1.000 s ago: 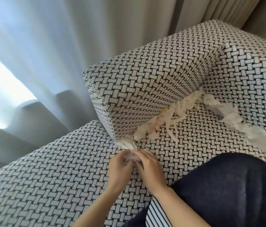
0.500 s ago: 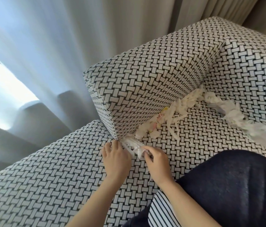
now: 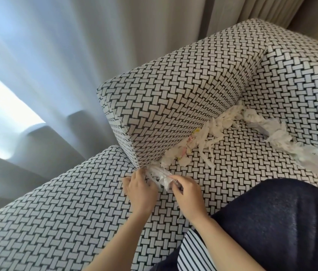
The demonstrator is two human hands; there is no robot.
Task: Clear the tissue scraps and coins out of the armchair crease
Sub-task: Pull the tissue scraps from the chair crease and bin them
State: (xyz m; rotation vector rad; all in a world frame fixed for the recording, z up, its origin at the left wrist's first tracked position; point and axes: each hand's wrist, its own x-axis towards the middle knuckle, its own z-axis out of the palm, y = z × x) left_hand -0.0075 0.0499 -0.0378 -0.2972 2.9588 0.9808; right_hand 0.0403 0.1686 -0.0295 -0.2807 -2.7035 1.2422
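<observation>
The black-and-white woven-pattern armchair seat (image 3: 232,163) fills the foreground, with its matching block-shaped armrest (image 3: 173,106) standing at its far left, its matching backrest (image 3: 301,90) at the right, and pale pleated curtains (image 3: 66,55) behind and left of both. Shredded white tissue scraps (image 3: 209,133) lie in the crease between armrest and seat, and more crumpled white tissue (image 3: 279,137) lies along the crease below the backrest. At the armrest's near corner, a bunch of white tissue strips (image 3: 161,176) sits between the left hand (image 3: 140,189), touching its left side, and the right hand (image 3: 188,194), pinching it from the right.

Pale sheer curtain (image 3: 76,55) in folds; bright daylight patch (image 3: 1,106) behind, probably window.
</observation>
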